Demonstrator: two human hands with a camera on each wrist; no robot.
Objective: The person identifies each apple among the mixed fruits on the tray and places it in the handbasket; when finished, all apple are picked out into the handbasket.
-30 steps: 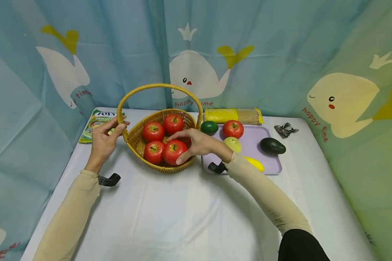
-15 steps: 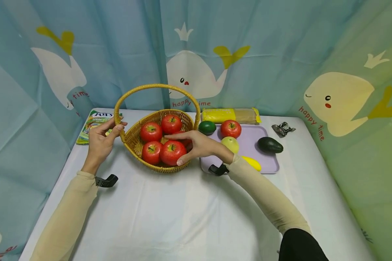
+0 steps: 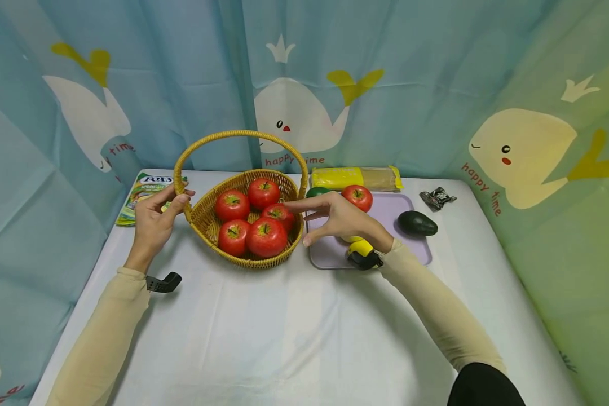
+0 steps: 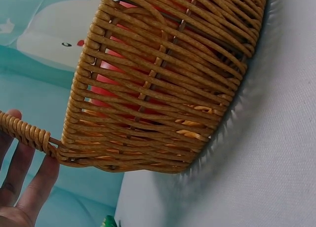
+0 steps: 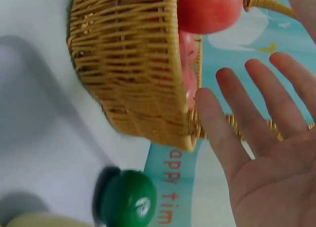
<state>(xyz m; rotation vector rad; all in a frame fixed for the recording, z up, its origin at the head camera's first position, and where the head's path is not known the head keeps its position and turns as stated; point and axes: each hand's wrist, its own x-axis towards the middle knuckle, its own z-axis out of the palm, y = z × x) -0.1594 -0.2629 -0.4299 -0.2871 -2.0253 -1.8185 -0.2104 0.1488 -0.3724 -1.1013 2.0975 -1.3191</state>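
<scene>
A wicker basket (image 3: 210,239) with an arched handle (image 3: 241,133) stands on the white table and contains several red apples (image 3: 267,237). My left hand (image 3: 154,223) grips the handle's left base between thumb and fingers; the left wrist view shows fingers behind the wrapped cane. Beside the basket's right rim, my right hand (image 3: 342,217) is spread with nothing in it, its fingers straight in the right wrist view. Beneath that hand lies a lilac tray (image 3: 385,206). It bears another red apple (image 3: 357,197), and a yellow fruit (image 3: 360,247) partly hidden by the wrist.
A dark green avocado (image 3: 417,223) lies on the tray's right side. A green fruit (image 5: 129,200) sits near the basket. Behind the tray is a yellow noodle packet (image 3: 355,178). A crumpled dark wrapper (image 3: 437,198) lies at right, a green snack bag (image 3: 142,197) at left.
My right hand has let go of the front apple in the basket and moved right, out over the tray. My left hand still holds the handle. The view has shifted slightly.
</scene>
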